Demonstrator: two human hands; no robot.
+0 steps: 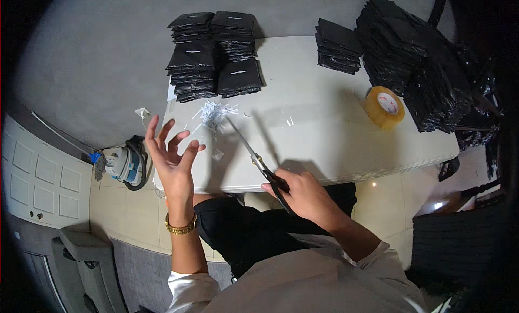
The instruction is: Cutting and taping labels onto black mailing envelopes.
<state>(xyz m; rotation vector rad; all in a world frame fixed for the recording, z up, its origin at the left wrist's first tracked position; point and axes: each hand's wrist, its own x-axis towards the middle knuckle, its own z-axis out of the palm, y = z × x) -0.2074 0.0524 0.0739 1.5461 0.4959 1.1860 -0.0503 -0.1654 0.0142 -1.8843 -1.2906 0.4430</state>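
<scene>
My left hand (170, 156) is raised at the table's near left, fingers spread and bent, with nothing visible held. My right hand (303, 196) grips black-handled scissors (258, 160), their blades pointing up and left toward a small heap of thin white paper strips (215, 114) on the white table (313, 145). A few white slivers (289, 120) lie farther right. Stacks of flat black plastic packages (192, 61) stand at the back left, some topped with a white strip. A wide roll of yellowish tape (385, 107) lies at the right.
More black packages (338, 45) are piled at the back right, against a large heap (392, 40) at the table's edge. A vacuum cleaner (124, 164) and a mop (98, 167) stand left of the table, near a white door (46, 178). A grey sofa (81, 259) is at lower left.
</scene>
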